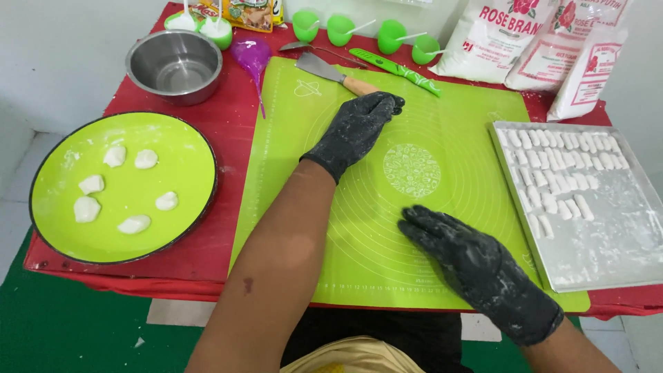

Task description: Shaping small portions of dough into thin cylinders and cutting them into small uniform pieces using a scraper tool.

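Both my hands wear black gloves dusted with white flour. My left hand (360,128) reaches across the green silicone mat (290,207) toward the wooden handle of a metal scraper (324,70) lying at the mat's far edge; its fingers are curled beside the handle, and I cannot tell if they grip it. My right hand (456,249) rests flat on the mat near the front, fingers spread, holding nothing. A metal tray (608,242) at the right holds rows of small white dough pieces (559,166).
A round green plate (186,166) at the left carries several white dough lumps (114,183). Behind it stand a steel bowl (175,65), a purple funnel (251,55), small green cups with spoons (366,29), a green-handled knife (394,68) and flour bags (532,38). The table has a red cloth.
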